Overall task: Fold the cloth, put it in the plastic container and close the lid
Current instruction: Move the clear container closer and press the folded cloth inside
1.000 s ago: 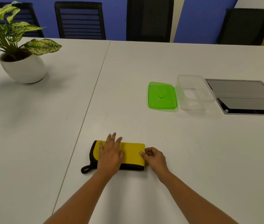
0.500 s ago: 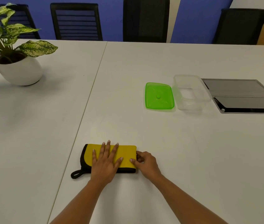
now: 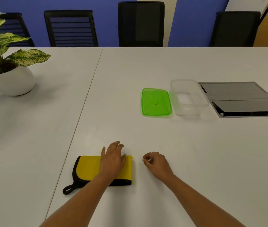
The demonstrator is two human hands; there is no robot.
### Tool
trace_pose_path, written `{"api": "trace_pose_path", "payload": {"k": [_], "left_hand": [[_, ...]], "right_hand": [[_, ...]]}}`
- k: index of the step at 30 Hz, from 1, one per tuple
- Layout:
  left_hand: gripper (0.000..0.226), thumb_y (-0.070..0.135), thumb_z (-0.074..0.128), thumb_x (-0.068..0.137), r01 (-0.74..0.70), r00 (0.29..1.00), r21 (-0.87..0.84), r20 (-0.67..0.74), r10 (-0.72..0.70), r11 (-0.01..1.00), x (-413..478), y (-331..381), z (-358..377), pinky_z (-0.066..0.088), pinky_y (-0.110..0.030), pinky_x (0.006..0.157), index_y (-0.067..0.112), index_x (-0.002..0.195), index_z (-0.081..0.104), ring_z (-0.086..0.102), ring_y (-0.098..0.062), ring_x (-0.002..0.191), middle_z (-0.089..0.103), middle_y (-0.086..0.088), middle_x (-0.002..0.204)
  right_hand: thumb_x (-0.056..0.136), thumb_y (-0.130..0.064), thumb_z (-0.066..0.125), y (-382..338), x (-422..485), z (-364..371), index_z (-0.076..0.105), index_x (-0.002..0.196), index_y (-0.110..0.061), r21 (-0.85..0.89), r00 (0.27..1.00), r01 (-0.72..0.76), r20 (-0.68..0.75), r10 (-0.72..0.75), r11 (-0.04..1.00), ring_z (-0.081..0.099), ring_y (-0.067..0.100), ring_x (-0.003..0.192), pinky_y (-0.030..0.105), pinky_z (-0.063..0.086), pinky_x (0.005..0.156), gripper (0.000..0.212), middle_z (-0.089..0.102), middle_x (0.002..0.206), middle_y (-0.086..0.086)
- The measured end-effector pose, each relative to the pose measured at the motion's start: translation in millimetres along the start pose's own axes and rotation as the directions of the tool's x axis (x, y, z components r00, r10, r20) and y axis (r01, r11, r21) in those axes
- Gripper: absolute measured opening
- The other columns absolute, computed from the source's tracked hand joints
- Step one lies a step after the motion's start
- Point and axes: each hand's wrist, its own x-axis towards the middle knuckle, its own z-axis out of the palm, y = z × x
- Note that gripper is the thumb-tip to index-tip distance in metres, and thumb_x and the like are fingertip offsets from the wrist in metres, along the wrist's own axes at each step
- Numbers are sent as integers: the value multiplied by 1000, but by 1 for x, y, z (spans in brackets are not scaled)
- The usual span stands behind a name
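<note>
A folded yellow cloth [image 3: 88,167] with a black edge and a black hanging loop lies near the front of the white table. My left hand [image 3: 112,161] rests flat on its right half, fingers together and reaching past its far edge. My right hand [image 3: 156,163] hovers on the table just right of the cloth, fingers curled, apart from it and holding nothing. Farther back on the right, the clear plastic container [image 3: 189,97] stands with no lid on. Its green lid [image 3: 155,102] lies flat beside it on the left.
A tablet in a grey folio cover [image 3: 241,99] lies right of the container. A potted plant in a white bowl pot [image 3: 10,79] stands at the far left. A seam [image 3: 84,104] runs between two tables. Black chairs [image 3: 141,23] line the far edge.
My right hand has let go of the cloth's right end and moved away to the right. My left hand has slid toward the cloth's right half. The camera has shifted a little.
</note>
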Motion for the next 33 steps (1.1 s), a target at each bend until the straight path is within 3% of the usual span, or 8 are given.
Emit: {"api": "trace_pose_path", "payload": {"k": [9,14,20,24,27,29,31,33], "left_hand": [[44,23,38,96,-233,967,98,133,219,968,100,65,4,21,-32,113,11,139,36,37,-20,134,41,-6,144],[48,21,38,97,-180,947,45,277,161,983,150,89,21,26,-35,112,5,142,31,30,-24,138,34,-13,149],[52,16,31,99,-264,917,138,342,204,955,195,103,43,15,-38,117,2,146,16,13,-28,145,15,-17,156],[50,12,31,97,-329,920,280,312,239,902,207,99,62,15,-39,117,2,145,20,24,-28,142,26,-17,153],[44,10,40,93,-339,929,288,253,270,896,206,99,62,20,-38,116,4,137,39,48,-27,125,51,-15,135],[27,9,68,70,-389,921,347,140,363,853,202,101,57,50,-26,87,10,97,69,68,-24,83,70,-10,89],[27,5,84,32,-399,916,368,114,384,840,196,103,53,40,-17,38,13,48,64,59,-20,40,59,-3,46],[21,-5,79,41,-382,921,304,207,330,873,187,103,50,37,-20,38,5,50,62,61,-27,44,60,-11,50]], "right_hand": [[86,-16,57,28,77,-97,62,111,-3,-216,955,45,-276,-105,975,56,31,109,32,42,91,29,62,113,19],[85,-14,58,29,126,-137,45,129,-4,-343,913,1,-383,-141,939,36,31,130,43,36,101,47,46,136,17],[90,-28,53,44,166,-152,26,141,-8,-450,948,-164,-318,14,878,15,23,143,52,21,111,62,25,152,11],[94,-33,46,50,179,-152,38,135,-10,-500,942,-184,-336,6,846,29,27,135,50,22,110,48,43,140,12],[95,-34,42,49,184,-150,50,123,-9,-496,913,-216,-407,-5,841,40,29,125,49,27,105,38,55,126,12],[96,-31,42,48,183,-148,54,116,-8,-493,898,-235,-440,-7,838,43,29,119,50,35,99,33,59,118,12],[96,-28,43,48,179,-146,56,113,-7,-478,888,-242,-460,-6,844,45,30,116,49,42,90,30,60,114,14],[95,-25,45,49,172,-144,58,111,-4,-451,883,-220,-469,-20,865,46,32,114,49,45,86,29,62,110,16]]}}
